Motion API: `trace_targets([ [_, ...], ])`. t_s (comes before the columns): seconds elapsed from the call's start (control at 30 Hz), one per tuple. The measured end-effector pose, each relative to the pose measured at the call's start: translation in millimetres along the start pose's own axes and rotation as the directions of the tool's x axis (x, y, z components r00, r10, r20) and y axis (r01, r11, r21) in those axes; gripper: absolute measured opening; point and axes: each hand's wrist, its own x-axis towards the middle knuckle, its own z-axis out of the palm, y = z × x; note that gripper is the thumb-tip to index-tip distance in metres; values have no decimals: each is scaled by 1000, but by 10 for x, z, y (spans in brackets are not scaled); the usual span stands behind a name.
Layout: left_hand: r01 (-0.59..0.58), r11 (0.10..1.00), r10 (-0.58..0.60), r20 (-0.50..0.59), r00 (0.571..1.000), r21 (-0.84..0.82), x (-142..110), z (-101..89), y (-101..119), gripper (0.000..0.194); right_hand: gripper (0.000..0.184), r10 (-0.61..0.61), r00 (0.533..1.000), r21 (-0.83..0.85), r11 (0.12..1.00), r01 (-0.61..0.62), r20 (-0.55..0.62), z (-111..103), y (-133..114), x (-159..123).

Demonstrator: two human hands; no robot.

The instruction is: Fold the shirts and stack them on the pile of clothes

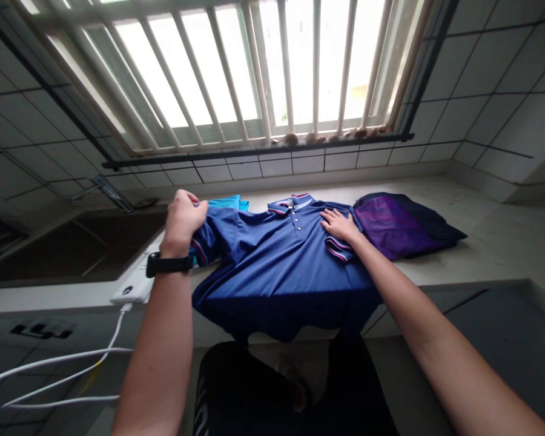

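Observation:
A blue polo shirt lies front up on the counter, its lower part hanging over the front edge. Its striped collar points toward the window. My left hand, with a black watch on the wrist, is closed on the shirt's left-side sleeve and lifts it a little. My right hand lies flat on the chest near the right shoulder, fingers spread. The other sleeve is folded inward, its striped cuff beside my right wrist. Behind the left sleeve a turquoise folded cloth partly shows.
Dark and purple folded clothes lie right of the shirt. At left are a sink, a faucet and a white power strip with a cable. A barred window with small stones on its sill stands behind.

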Motion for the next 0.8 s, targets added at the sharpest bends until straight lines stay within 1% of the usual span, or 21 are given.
trace_targets([
  [0.03, -34, 996, 39, 66, 997, -81, -82, 32, 164, 18, 59, 0, 1000, 0, 1000, 0, 0, -3, -1, -3],
  [0.07, -31, 982, 69, 200, 977, -185, -165, 74, 308, 25, 59, 0, 1000, -1, 1000, 0, 0, -6, -2, -7],
  [0.1, -2, 963, 99, 345, 933, -271, -242, 126, 425, 30, 59, -1, 1000, -2, 1000, 1, 1, -8, -3, -10],
  [0.13, 24, 949, 113, 411, 905, -314, -308, 186, 509, 31, 59, -2, 1000, -4, 1000, 2, 1, -10, -4, -12],
  [0.17, 32, 952, 114, 448, 887, -306, -359, 254, 557, 30, 59, -4, 1000, -6, 1000, 4, 0, -10, -4, -12],
  [0.2, 6, 964, 122, 467, 876, -265, -396, 327, 571, 28, 58, -6, 1000, -7, 1000, 6, -1, -10, -5, -12],
  [0.23, -49, 979, 138, 476, 869, -195, -417, 405, 557, 24, 58, -7, 1000, -6, 1000, 7, -2, -9, -5, -11],
  [0.27, -128, 985, 170, 494, 853, -118, -428, 486, 520, 20, 58, -7, 1000, -5, 1000, 7, -4, -7, -5, -9],
  [0.3, -221, 974, 215, 523, 825, -51, -430, 569, 469, 18, 58, -7, 1000, -3, 1000, 7, -6, -5, -5, -8],
  [0.37, -387, 922, 294, 590, 752, 33, -428, 736, 353, 21, 58, -6, 1000, -1, 1000, 6, -8, 0, -4, -6],
  [0.4, -446, 893, 322, 611, 723, 57, -430, 817, 300, 24, 58, -8, 1000, -1, 1000, 8, -9, 2, -4, -6],
  [0.47, -520, 850, 362, 626, 691, 83, -442, 967, 222, 28, 58, -12, 1000, -5, 1000, 12, -13, 7, -3, -8],
  [0.5, -534, 840, 370, 619, 693, 96, -452, 1031, 200, 26, 58, -13, 1000, -6, 1000, 13, -14, 8, -3, -9],
  [0.53, -531, 839, 364, 602, 711, 120, -464, 1086, 188, 24, 58, -13, 1000, -5, 1000, 13, -15, 8, -4, -9],
  [0.57, -511, 845, 345, 570, 746, 157, -474, 1129, 187, 25, 58, -11, 1000, -3, 1000, 11, -15, 7, -5, -10],
  [0.6, -476, 855, 317, 520, 793, 205, -484, 1158, 194, 28, 58, -8, 1000, 1, 1000, 8, -15, 6, -6, -10],
  [0.67, -391, 867, 265, 379, 887, 308, -502, 1176, 217, 37, 58, 0, 1000, 8, 1000, 0, -11, 1, -9, -9],
  [0.7, -371, 863, 270, 308, 912, 342, -511, 1167, 228, 39, 58, 3, 1000, 8, 1000, -3, -8, -1, -9, -7],
  [0.73, -384, 852, 304, 261, 916, 356, -521, 1151, 234, 40, 59, 5, 1000, 8, 1000, -5, -6, -1, -8, -3],
  [0.77, -434, 832, 361, 256, 897, 346, -533, 1131, 234, 39, 59, 5, 1000, 6, 1000, -5, -4, 1, -6, 1],
  [0.8, -502, 806, 421, 293, 859, 313, -545, 1112, 229, 36, 59, 4, 1000, 4, 1000, -4, -3, 6, -3, 5],
])
